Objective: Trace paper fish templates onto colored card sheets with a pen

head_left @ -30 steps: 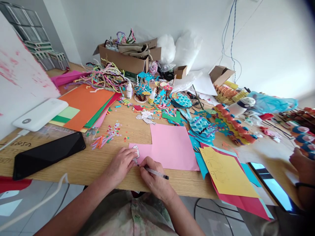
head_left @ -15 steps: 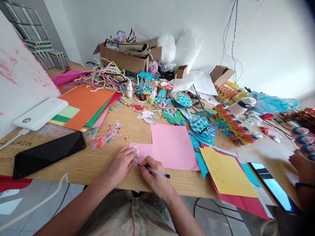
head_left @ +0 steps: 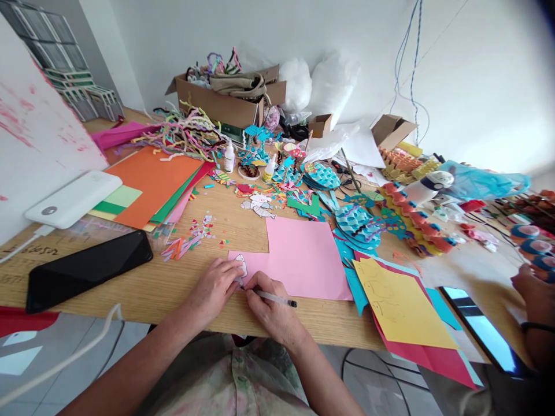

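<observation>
Pink paper [head_left: 307,260] lies near the table's front edge, with a narrower part reaching left. On that part sits a small white fish-shaped cutout [head_left: 241,267]. My left hand [head_left: 217,286] presses the cutout down from the left, fingers together over its side. My right hand [head_left: 269,306] is closed round a pen [head_left: 277,299] with a clear barrel and black end; its tip touches down at the cutout's lower end. Several other white fish cutouts [head_left: 259,205] rest behind the pink paper.
Left are a black phone [head_left: 89,268], a power bank [head_left: 73,199] and coloured paper [head_left: 151,179]. Right are yellow paper [head_left: 401,303], another phone [head_left: 481,329] and blue crafts [head_left: 358,225]. Paper scraps [head_left: 195,234] lie left of centre. Another person's hand [head_left: 531,289] shows at far right.
The pen in my right hand has shifted slightly left and its back end sits a little higher in view. My left hand still holds the cutout.
</observation>
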A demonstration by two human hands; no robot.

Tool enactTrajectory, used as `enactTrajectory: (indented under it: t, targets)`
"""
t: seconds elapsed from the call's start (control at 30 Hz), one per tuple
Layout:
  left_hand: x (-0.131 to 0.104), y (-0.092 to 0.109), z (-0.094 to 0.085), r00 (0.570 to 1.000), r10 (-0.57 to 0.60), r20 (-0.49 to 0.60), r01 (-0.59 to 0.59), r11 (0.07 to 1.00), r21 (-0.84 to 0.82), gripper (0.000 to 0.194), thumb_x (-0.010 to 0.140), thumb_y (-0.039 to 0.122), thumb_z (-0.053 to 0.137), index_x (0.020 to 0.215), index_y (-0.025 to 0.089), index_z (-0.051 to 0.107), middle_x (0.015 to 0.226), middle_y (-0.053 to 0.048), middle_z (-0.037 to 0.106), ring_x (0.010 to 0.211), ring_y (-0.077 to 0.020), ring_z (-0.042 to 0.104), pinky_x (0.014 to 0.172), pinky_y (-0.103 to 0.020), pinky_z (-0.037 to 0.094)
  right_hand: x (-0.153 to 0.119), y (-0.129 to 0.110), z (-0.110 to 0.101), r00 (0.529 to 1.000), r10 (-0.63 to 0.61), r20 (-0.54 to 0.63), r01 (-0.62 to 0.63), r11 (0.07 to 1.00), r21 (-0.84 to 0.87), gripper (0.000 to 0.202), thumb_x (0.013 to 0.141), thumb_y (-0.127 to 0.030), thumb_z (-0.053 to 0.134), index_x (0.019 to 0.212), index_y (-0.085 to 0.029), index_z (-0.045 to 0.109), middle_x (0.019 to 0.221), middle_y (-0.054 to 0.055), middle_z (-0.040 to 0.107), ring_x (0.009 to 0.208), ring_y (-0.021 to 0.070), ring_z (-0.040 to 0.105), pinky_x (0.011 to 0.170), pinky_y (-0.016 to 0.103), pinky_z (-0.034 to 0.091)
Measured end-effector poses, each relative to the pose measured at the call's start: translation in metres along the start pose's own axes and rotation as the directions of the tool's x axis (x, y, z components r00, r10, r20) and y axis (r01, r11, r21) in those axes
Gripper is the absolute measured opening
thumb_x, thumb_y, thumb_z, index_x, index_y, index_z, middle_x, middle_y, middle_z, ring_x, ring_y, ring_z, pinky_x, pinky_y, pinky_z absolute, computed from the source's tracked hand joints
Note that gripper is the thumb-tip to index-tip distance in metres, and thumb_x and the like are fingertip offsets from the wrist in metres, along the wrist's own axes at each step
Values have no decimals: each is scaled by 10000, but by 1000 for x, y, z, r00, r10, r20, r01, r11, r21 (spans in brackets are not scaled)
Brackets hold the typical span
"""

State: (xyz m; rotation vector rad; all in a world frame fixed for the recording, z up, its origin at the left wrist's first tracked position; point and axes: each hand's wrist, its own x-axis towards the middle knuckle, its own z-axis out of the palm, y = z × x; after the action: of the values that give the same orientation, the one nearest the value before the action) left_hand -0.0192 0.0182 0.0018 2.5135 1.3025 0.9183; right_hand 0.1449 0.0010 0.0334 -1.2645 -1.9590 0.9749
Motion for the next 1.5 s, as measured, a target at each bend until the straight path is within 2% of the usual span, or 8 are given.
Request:
enactTrajectory:
  t: [0.17, 0.37, 0.67, 0.97, 1.4, 1.5]
  targets:
    - [0, -1, 0, 1000, 3, 7, -3, 1000, -17, 192, 812, 60, 512, 937, 154, 623, 992, -69, 673, 914, -201, 594, 800, -335, 505, 5, 2, 2, 1000, 0, 13, 0, 1000, -4, 141, 736, -95, 420, 762, -183, 527, 650, -7, 579, 571, 117, 502, 565, 207, 380]
    - [-2, -5, 0, 1000, 21, 23, -20, 999, -37, 275, 809, 12, 446, 957, 154, 629, 1019, -73, 670, 942, -190, 591, 810, -323, 501, 7, 2, 4, 1000, 4, 5, -4, 1000, 6, 138, 740, -96, 427, 756, -185, 530, 648, -9, 581, 575, 117, 506, 568, 204, 387]
    - [-1, -4, 3, 999, 32, -12, -33, 999, -17, 206, 830, 58, 481, 921, 158, 637, 992, -68, 676, 915, -197, 597, 792, -327, 503, 7, 4, 5, 1000, -6, 13, 6, 1000, 13, 139, 734, -90, 434, 760, -185, 533, 653, -8, 576, 574, 118, 501, 565, 206, 381]
    - [0, -3, 1, 1000, 28, -5, -28, 1000, -2, 166, 824, 72, 524, 912, 153, 640, 982, -61, 680, 907, -194, 598, 787, -319, 499, 1, 6, -4, 999, -5, 41, 3, 999, 43, 154, 727, -71, 430, 746, -184, 532, 660, -20, 569, 585, 107, 495, 575, 197, 375]
    - [2, -2, 0, 999, 47, -24, -47, 999, 5, 171, 816, 53, 521, 889, 150, 643, 964, -62, 685, 874, -193, 607, 756, -309, 504, 0, 9, -7, 997, 56, -43, -50, 989, 139, 101, 730, -133, 443, 677, -181, 513, 576, -38, 508, 532, 101, 430, 530, 205, 333]
    - [2, -2, -1, 999, 47, -18, -47, 999, 3, 172, 828, 64, 509, 887, 157, 642, 965, -57, 685, 875, -190, 610, 755, -308, 505, 0, 9, -8, 998, 58, -20, -54, 987, 151, 106, 725, -124, 438, 688, -180, 520, 593, -36, 519, 544, 101, 435, 534, 205, 334]
